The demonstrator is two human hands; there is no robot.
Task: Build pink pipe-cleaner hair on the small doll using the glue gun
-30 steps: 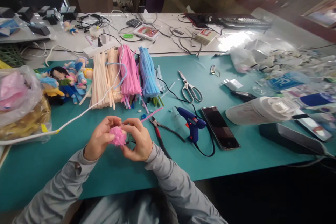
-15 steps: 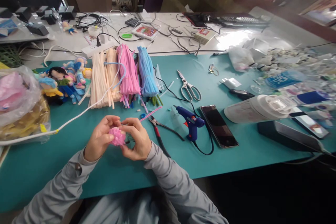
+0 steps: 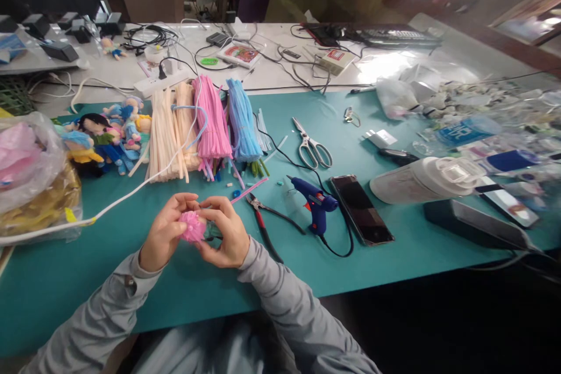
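Observation:
Between my two hands is a fluffy pink pom-pom-like piece (image 3: pixel 193 227), seemingly made of pipe cleaner. My left hand (image 3: pixel 164 231) is closed on its left side, the thumb pressed against the pink loops. My right hand (image 3: pixel 225 232) curves round its right side, fingertips and thumb touching the edge. What lies behind the piece is hidden by the fingers. Just right of my hands rest red-handled pliers (image 3: pixel 259 219), jaws toward the back. A pink pipe cleaner (image 3: pixel 249 191) lies by their tip, near a small blue ring (image 3: pixel 236 193).
Bundles of beige (image 3: pixel 164 134), pink (image 3: pixel 213 123) and blue pipe cleaners (image 3: pixel 243 123) lie behind my hands, with small dolls (image 3: pixel 109 134) to their left. Rightward are a blue glue gun (image 3: pixel 316 204), scissors (image 3: pixel 312 146), a phone (image 3: pixel 363 209) and a white bottle (image 3: pixel 421 180). A white cable (image 3: pixel 131 196) crosses the left side.
The pink piece has turned slightly between my fingers, its face showing more toward the camera. The whole view has shifted a little; the tools stay put on the mat.

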